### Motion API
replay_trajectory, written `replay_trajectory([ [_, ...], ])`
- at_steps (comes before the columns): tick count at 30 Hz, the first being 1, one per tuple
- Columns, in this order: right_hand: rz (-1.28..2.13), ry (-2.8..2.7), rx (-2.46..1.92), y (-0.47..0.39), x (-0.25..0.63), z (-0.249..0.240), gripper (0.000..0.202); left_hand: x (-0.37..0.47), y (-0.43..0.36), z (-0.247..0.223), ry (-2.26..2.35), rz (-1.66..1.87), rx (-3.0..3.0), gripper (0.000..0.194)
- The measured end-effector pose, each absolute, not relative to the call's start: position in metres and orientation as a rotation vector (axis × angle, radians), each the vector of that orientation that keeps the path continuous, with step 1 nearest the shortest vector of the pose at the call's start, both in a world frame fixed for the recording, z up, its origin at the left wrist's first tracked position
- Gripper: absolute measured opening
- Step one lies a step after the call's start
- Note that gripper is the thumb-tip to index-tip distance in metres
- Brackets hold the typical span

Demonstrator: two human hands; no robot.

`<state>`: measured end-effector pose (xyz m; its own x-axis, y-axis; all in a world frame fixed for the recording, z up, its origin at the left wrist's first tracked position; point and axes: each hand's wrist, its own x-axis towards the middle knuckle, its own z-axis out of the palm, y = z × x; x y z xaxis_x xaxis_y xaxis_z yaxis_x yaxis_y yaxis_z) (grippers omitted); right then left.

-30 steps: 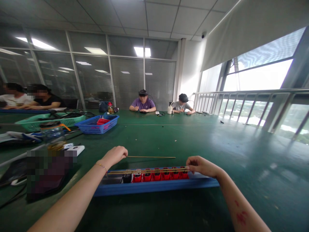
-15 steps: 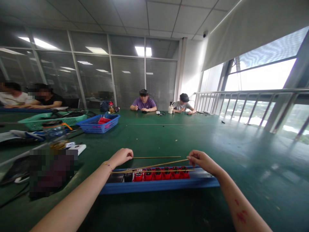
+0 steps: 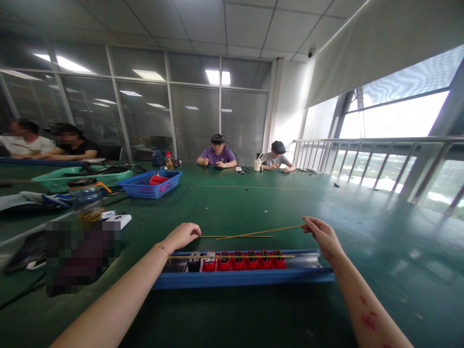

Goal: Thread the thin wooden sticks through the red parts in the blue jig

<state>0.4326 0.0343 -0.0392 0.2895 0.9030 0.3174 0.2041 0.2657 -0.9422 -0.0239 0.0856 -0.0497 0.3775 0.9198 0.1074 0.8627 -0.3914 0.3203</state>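
My right hand (image 3: 321, 234), fingers pinched, holds the right end of a thin yellowish stick (image 3: 268, 231). That stick slants down to the left and crosses in view over a second stick (image 3: 250, 236) behind the blue tray. My left hand (image 3: 185, 235) is closed at the left end of this second stick. A third stick (image 3: 232, 256) lies lengthwise across the long blue tray (image 3: 242, 279). Under it stand several red holders (image 3: 238, 262) with dark contents in a row, and a black holder (image 3: 193, 264) at their left.
At the left are a blue basket (image 3: 150, 187), a green basket (image 3: 49, 183) with cables, a lidded jar (image 3: 85, 198) and a white device (image 3: 125, 221). Across the green table (image 3: 224, 200) sit a person in purple (image 3: 217, 155) and others. A railing (image 3: 380, 141) runs along the right.
My right hand has moved right and up, carrying its stick off from above the tray to behind it. My left hand has stayed nearly in place.
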Motion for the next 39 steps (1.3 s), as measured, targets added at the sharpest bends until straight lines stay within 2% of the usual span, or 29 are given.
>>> replay_trajectory([
  [6,0.641,-1.319,-1.278,0.036,0.419,-0.045,0.040,-0.023,0.085,-0.049,1.626,0.406,2.396,0.018],
  [12,0.643,-1.688,-1.351,0.044,0.412,-0.046,0.036,-0.023,0.080,-0.045,1.666,0.474,2.380,0.019],
  [21,0.211,-2.389,-1.472,0.068,0.375,-0.038,0.019,-0.021,0.062,-0.012,1.660,0.691,2.441,0.030],
  [30,0.129,-2.485,-1.450,0.091,0.344,-0.051,0.013,-0.012,-0.005,0.056,1.459,0.224,2.475,0.024],
  [39,0.196,-2.444,-1.439,0.094,0.348,-0.065,0.024,-0.016,-0.019,0.039,1.603,0.019,2.560,0.014],
])
